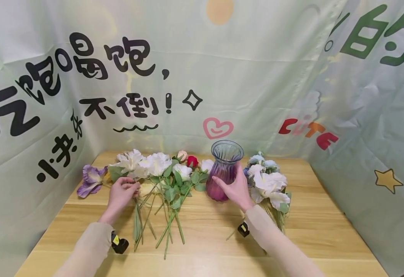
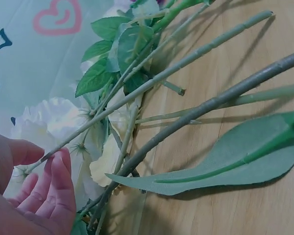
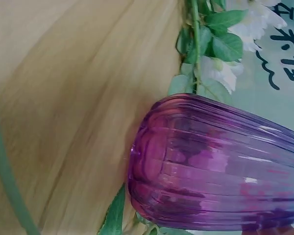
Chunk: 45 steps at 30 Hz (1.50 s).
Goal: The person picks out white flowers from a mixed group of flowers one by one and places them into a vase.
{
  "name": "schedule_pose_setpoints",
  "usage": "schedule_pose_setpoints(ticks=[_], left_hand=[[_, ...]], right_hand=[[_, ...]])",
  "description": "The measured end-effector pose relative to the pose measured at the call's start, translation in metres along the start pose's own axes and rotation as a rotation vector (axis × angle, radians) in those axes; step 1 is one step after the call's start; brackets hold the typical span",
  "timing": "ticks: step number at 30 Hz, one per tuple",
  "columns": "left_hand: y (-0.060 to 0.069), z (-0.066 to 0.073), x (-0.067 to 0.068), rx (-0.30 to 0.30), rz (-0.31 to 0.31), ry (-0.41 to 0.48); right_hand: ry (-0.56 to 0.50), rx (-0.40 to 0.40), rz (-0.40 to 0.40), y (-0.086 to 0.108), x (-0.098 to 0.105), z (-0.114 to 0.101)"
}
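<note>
Okay, left hand (image 1: 121,192) pinches a green stem (image 2: 186,60) near the white blooms (image 1: 157,164); right hand (image 1: 235,188) grips the purple-blue vase (image 1: 220,173), between red rose (image 1: 192,161) and pale bunch (image 1: 271,184). Can't tell if its base touches the table (image 1: 205,242).

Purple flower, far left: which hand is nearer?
Left. The left hand pinches a stem just right of the purple flower; the right hand grips the vase, much farther right.

Pale cloth (image 1: 257,84) spans the frame's top, its pink heart (image 1: 218,128) mid-frame, its yellow star (image 1: 388,181) at right. A wooden tabletop (image 1: 208,246) lies below.
</note>
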State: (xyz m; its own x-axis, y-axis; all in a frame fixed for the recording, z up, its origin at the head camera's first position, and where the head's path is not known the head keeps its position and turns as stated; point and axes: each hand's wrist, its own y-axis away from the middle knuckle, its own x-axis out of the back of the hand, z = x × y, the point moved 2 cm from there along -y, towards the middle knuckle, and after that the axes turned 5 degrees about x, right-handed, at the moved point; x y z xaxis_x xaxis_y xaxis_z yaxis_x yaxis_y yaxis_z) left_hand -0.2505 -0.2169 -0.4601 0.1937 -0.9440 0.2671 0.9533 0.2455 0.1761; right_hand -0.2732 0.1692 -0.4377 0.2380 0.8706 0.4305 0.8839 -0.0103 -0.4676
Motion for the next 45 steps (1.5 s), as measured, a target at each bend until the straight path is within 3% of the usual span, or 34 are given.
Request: schedule_pose_setpoints(ticks=[6, 16, 23, 30, 39, 45], left_hand=[[-0.002, -0.003, -0.002, 0.053, -0.049, 0.083], [-0.004, 0.004, 0.002, 0.055, -0.068, 0.122], [0.0, 0.018, 0.004, 0.067, -0.103, 0.134], [0.001, 0.031, 0.006, 0.049, -0.113, 0.171], [0.004, 0.051, 0.012, 0.026, -0.128, 0.166], [0.002, 0.068, 0.001, -0.019, -0.144, 0.168]], right_hand=[[0.049, 0.046, 0.047, 0.001, -0.005, 0.004], [0.082, 0.142, 0.029, 0.004, -0.015, 0.006], [0.124, 0.19, 0.052, 0.007, -0.018, 0.008], [0.108, 0.203, -0.004, 0.007, -0.02, 0.004], [0.081, 0.283, -0.036, 0.005, -0.03, -0.001], [0.069, 0.291, -0.016, 0.007, -0.03, -0.002]])
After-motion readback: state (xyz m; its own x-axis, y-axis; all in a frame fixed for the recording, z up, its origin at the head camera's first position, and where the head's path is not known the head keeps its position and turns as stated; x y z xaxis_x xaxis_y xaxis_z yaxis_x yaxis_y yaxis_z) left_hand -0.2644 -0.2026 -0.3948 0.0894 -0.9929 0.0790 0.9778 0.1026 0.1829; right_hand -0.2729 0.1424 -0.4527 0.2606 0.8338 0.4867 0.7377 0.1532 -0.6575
